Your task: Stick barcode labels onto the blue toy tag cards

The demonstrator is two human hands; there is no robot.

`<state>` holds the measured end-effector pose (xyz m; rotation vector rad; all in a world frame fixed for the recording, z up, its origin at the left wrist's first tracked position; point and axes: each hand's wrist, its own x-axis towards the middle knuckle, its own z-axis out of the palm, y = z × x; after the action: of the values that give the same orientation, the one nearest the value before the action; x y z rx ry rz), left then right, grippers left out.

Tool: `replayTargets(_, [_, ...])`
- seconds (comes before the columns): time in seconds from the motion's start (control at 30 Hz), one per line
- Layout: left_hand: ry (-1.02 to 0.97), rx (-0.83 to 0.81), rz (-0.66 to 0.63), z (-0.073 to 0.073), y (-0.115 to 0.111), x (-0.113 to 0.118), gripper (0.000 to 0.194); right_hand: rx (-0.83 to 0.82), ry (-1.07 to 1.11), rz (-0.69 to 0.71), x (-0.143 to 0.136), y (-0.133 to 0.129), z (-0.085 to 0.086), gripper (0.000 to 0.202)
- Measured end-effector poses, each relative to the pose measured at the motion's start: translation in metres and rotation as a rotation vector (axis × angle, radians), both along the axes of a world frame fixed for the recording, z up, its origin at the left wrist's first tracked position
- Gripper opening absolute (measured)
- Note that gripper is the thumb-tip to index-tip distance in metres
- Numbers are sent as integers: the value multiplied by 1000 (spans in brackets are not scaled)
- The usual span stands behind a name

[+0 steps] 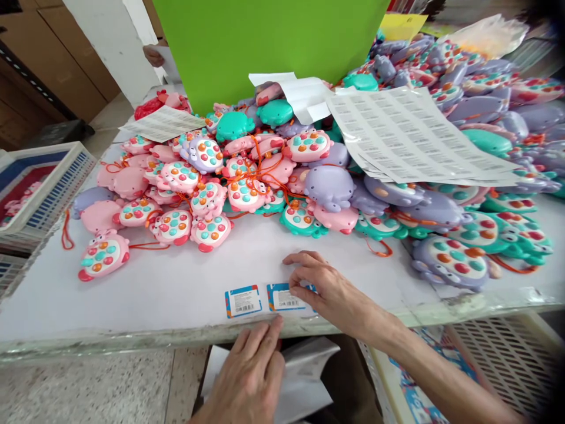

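Note:
My left hand [251, 368] is at the table's front edge, fingers stretched forward above a silvery sheet [309, 377] on my lap; whether it touches the sheet cannot be made out. My right hand [320, 285] is over the table with bent fingers, its thumb and fingertips at a blue-edged card [282, 299] bearing a white label. To the left lies a similar labelled card [243, 302], flat on the table. Part of another card shows beneath my right hand. Whether anything small is between the right fingertips is hidden.
Pink, purple and green animal toys [212, 232] are heaped across the table [145, 300]. Label sheets [410, 135] lie on the heap, before a green panel [273, 47]. White baskets stand left [57, 188] and lower right [507, 359]. Another person's hand [154, 55] shows behind.

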<state>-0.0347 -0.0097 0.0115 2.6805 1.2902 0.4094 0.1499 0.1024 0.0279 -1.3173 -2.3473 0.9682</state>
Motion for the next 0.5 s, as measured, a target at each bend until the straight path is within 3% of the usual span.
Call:
replayTargets(0.27, [9, -28, 9, 4, 2, 1, 22, 21, 27, 3, -1, -1, -2, 19])
replayTargets(0.5, [-27, -22, 22, -3, 0, 1, 19, 25, 28, 1, -1, -2, -3, 20])
